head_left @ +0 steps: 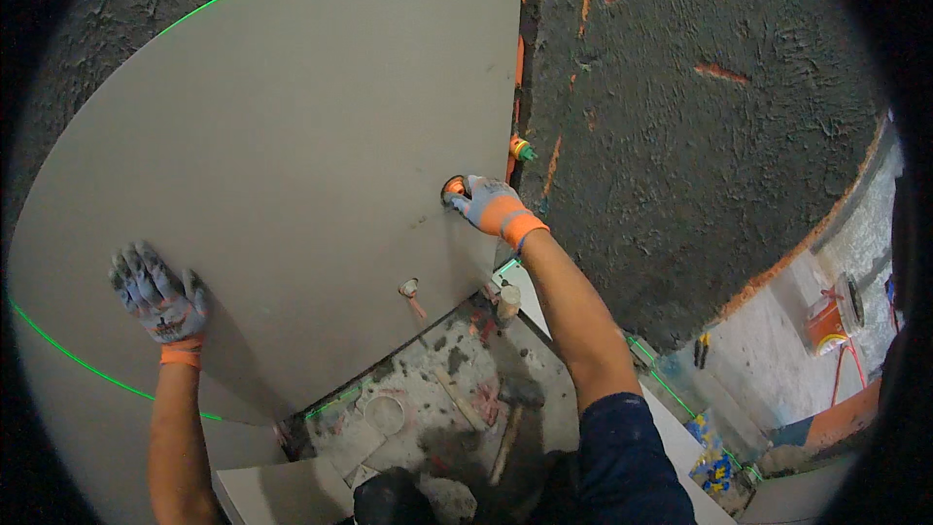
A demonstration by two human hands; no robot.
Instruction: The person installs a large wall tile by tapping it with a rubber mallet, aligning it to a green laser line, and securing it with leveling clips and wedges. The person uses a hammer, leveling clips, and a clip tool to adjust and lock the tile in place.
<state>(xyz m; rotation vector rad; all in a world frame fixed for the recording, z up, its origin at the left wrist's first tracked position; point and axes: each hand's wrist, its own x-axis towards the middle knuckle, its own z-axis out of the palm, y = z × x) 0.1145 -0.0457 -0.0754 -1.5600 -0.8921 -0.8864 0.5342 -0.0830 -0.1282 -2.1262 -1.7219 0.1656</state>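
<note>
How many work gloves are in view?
2: left-hand glove spread against the grey panel; right-hand glove at the panel's upper round hole.

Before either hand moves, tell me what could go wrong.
The large grey panel might shift if the left hand, flat on it, eases off. The right hand, at the round hole, might scrape on the rim. The mallet lying below could trip someone.
</note>
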